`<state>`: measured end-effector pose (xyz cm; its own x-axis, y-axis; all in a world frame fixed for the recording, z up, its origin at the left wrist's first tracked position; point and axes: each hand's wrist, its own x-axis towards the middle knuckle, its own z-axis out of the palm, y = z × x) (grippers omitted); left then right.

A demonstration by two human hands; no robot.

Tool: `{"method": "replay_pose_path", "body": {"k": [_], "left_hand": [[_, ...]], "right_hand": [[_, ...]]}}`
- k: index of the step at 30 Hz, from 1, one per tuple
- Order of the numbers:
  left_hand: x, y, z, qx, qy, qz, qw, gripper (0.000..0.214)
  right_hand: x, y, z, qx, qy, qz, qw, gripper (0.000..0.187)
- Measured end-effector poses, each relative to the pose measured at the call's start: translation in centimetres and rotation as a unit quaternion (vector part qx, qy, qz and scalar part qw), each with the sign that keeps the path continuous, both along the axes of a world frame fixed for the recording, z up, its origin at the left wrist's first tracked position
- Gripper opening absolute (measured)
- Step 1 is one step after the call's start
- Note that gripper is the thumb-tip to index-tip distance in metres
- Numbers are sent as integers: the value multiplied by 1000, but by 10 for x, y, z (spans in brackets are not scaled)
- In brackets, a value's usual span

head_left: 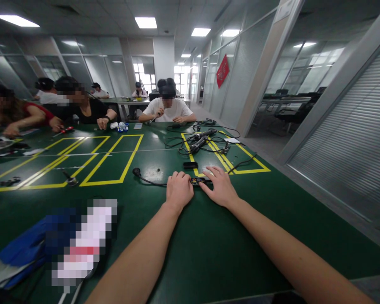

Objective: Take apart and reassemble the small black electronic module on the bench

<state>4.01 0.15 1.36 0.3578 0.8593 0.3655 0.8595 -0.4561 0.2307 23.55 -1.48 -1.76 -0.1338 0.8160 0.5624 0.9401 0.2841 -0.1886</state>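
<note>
A slim black device [197,180] with small coloured parts showing on top lies on the green table between my hands. My left hand [179,188] is closed around its left end, fingers curled. My right hand [221,185] rests at its right end, fingers spread and thumb touching the near edge. From under my left hand a black cord runs left to a plug [137,172]. Just beyond the device sits a small black open casing piece [190,165]. My hands hide both ends of the device.
Several black corded tools [201,141] lie tangled beyond my hands, near a white paper [232,140]. Yellow tape [124,171] marks the table [240,261]. Blue-and-white gloves [22,249] and a blurred white object [91,236] lie front left. A co-worker [177,107] sits opposite; others sit left.
</note>
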Motion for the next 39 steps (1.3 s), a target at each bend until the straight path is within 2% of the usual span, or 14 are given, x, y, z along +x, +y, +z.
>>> {"method": "replay_pose_path", "body": {"k": [10,19,25,27,30,33,36,39], "left_hand": [[1,-2,4,-25,6,-3,1000,13],[0,-4,9,-41,21,33,998,19],[0,-4,8,-42,-1,48,998,16],[-1,-4,7,-33,-12,33,999,15],[-3,-4,4,-7,-27,-44,999,14],[-4,-5,1,5,-17,-109,994,30],[-4,-5,-1,-6,3,-127,992,38],[-3,-5,-1,-12,13,-130,991,38]], "right_hand": [[2,0,0,-68,-13,1,998,48],[-1,-1,2,-73,15,-11,997,35],[-6,-6,10,-67,-5,-53,996,21],[-6,-8,11,-69,-11,-60,996,21],[-4,-8,9,-61,-13,-47,997,20],[-1,-9,7,-52,-3,-16,999,20],[0,-9,6,-50,8,10,999,20],[-1,-9,7,-55,11,16,998,21]]}}
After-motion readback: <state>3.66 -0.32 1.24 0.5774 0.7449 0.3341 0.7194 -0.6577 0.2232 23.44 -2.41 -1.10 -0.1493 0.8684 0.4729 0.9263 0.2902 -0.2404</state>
